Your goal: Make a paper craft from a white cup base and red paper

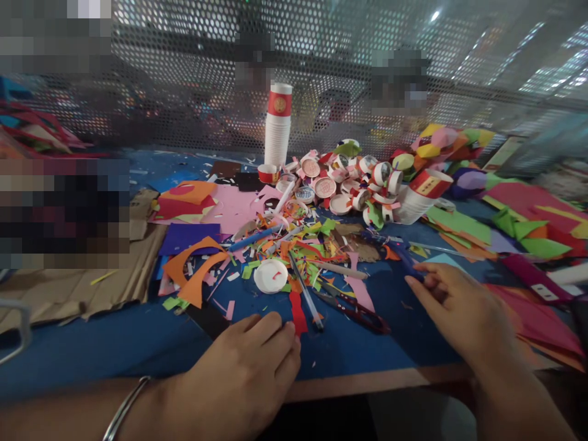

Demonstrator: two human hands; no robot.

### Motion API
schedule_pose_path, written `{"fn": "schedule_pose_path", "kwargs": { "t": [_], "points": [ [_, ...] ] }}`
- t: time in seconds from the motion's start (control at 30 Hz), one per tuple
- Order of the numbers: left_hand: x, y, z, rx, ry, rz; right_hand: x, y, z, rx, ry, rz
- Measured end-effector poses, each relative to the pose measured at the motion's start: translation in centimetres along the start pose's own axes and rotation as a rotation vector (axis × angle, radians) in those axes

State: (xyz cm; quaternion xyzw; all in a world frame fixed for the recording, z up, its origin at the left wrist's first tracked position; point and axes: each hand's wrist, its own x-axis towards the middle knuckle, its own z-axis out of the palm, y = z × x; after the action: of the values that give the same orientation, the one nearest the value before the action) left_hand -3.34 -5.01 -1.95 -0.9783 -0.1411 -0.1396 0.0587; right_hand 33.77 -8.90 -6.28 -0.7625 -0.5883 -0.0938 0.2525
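Note:
At the front edge of the table my left hand point(248, 361) is closed, its fingertips pinched at the lower end of a small red paper cutout point(297, 306). My right hand point(454, 300) has its fingers and thumb closed about the handle of a blue glue gun point(400, 248), which shows a small red light. Between the hands lie dark-handled scissors point(362, 312) and a clear pen point(307, 293). A small white round lid-like piece point(271, 275) rests just beyond the red cutout, with a red scrap on it.
Paper scraps point(264, 245) litter the middle of the blue table. Farther back stand a tall stack of paper cups point(277, 135), a heap of cut cup pieces point(342, 184) and a tilted cup stack point(420, 196). Cardboard point(114, 269) lies left, coloured paper point(542, 318) right.

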Motion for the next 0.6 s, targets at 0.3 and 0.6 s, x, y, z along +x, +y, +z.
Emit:
{"fn": "schedule_pose_path", "kwargs": {
  "t": [0.3,0.6],
  "points": [
    [-0.1,0.0,0.4,-0.049,0.013,-0.045,-2.1,-4.4,-0.7,0.182,-0.196,-0.256],
    [-0.1,-0.4,0.7,-0.149,-0.033,-0.075,-0.8,-9.5,-1.2,0.202,-0.198,-0.588]
  ]
}}
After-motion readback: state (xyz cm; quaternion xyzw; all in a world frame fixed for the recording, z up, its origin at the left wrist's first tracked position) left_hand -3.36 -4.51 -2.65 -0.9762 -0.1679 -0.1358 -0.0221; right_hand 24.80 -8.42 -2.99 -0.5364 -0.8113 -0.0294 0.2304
